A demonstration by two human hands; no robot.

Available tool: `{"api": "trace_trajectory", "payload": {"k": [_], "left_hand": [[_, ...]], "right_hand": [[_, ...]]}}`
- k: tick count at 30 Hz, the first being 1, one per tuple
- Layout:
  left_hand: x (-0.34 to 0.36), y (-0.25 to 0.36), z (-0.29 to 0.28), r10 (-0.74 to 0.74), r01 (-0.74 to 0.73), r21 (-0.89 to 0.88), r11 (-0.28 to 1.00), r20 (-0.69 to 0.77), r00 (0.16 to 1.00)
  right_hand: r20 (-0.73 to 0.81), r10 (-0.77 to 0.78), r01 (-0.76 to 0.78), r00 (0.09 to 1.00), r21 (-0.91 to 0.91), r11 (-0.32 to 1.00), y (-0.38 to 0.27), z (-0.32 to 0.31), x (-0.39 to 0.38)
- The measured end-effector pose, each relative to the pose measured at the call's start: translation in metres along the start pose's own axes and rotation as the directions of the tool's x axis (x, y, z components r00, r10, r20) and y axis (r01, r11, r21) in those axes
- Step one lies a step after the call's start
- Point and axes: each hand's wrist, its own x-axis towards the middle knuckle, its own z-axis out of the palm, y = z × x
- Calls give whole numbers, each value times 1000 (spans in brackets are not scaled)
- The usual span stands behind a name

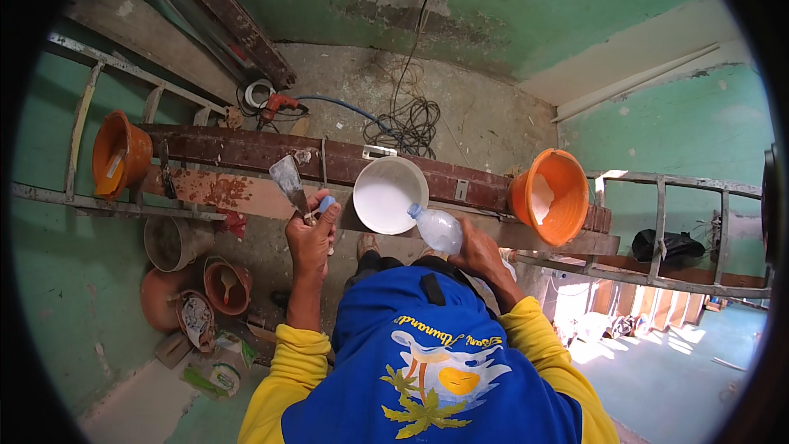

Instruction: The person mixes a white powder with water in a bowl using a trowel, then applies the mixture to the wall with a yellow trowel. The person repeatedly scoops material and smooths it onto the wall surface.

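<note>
My left hand (313, 234) is closed around a putty knife (288, 181), its broad, whitish-stained blade pointing up and away. A small blue cap (326, 203) sits at the thumb of that same hand. In my right hand (481, 248) is a clear plastic bottle (440, 230), tilted so its neck reaches the near right rim of a white bucket (358, 197). The bucket stands between my hands at the plank's near edge. Its inside looks white; whether liquid is flowing from the bottle I cannot tell.
Orange buckets (562, 226) (123, 148) stand at both ends of the brown plank (246, 148), which spans two ladders (657, 230) (78, 123). Beyond lie a red power tool (279, 105) and a coiled black cable (411, 125). More buckets (227, 284) stand on the floor at left.
</note>
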Motion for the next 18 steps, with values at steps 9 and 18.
{"api": "trace_trajectory", "payload": {"k": [9, 18], "left_hand": [[-2, 0, -1, 8, -8, 13, 1000, 1, 1000], [-5, -3, 1, -18, 17, 42, 999, 24, 1000]], "right_hand": [[11, 21, -20, 1000, -69, 997, -10, -10, -2], [-7, 37, -38, 999, -68, 997, -9, -12, -3]]}}
